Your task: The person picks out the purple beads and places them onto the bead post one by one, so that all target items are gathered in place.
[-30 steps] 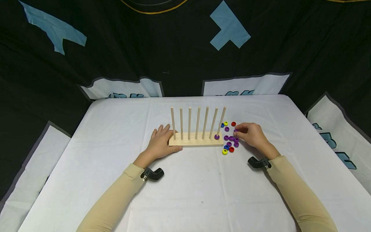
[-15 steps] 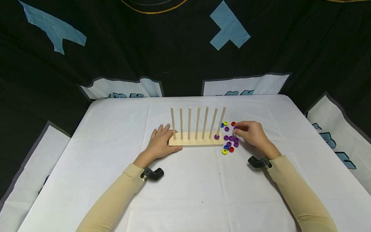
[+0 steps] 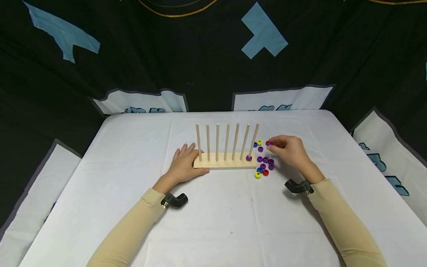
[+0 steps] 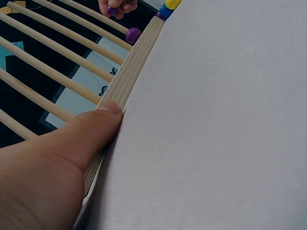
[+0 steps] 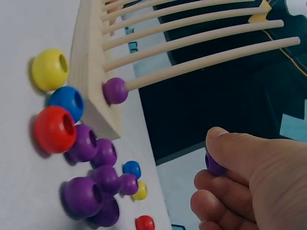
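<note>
A pale wooden peg stand (image 3: 227, 165) with a row of several upright pegs sits mid-table. A purple bead (image 3: 248, 158) is at the foot of its rightmost peg. My left hand (image 3: 181, 165) holds the stand's left end, thumb along the front edge in the left wrist view; its other fingers lie at the end and back. Raised to the right of the stand, my right hand (image 3: 291, 150) pinches another purple bead (image 5: 214, 164) between thumb and fingers; these partly hide it.
Loose beads lie beside the stand's right end: several purple beads (image 5: 83, 196), a yellow bead (image 5: 50, 70), a blue bead (image 5: 67, 103) and a red bead (image 5: 54, 129) nearby. More coloured beads lie farther back. A white cloth (image 3: 213, 222) covers the table; a dark curtain (image 3: 150, 55) hangs behind.
My right hand has moved slightly up and away from the bead pile with the purple bead in its fingers. My left hand stays at the stand's left end.
</note>
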### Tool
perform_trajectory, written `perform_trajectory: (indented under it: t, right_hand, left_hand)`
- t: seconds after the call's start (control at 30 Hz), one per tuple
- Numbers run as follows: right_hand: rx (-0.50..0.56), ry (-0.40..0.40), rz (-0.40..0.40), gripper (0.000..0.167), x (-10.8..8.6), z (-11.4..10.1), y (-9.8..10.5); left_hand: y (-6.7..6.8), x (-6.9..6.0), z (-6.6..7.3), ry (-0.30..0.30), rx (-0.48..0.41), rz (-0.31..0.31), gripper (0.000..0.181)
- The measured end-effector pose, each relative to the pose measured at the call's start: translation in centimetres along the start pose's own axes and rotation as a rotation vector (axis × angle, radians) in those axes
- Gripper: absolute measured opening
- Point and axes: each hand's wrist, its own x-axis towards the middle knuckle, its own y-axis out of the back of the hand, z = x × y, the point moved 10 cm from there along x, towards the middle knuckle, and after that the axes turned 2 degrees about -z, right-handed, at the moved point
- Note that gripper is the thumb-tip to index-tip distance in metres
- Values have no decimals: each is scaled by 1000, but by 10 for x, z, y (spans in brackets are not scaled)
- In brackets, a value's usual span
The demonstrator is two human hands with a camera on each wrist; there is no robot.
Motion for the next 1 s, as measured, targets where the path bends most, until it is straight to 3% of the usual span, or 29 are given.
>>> perform_trajectory:
  t: [0.53,1.0]
  right_hand:
    - [18,142,96,23,10,-48,35]
    - [-20,217,110,24,22,-83,57]
  left_hand:
    - [0,-1,1,9,0,-7,78]
    - [-1,0,0,2,12,-4,77]
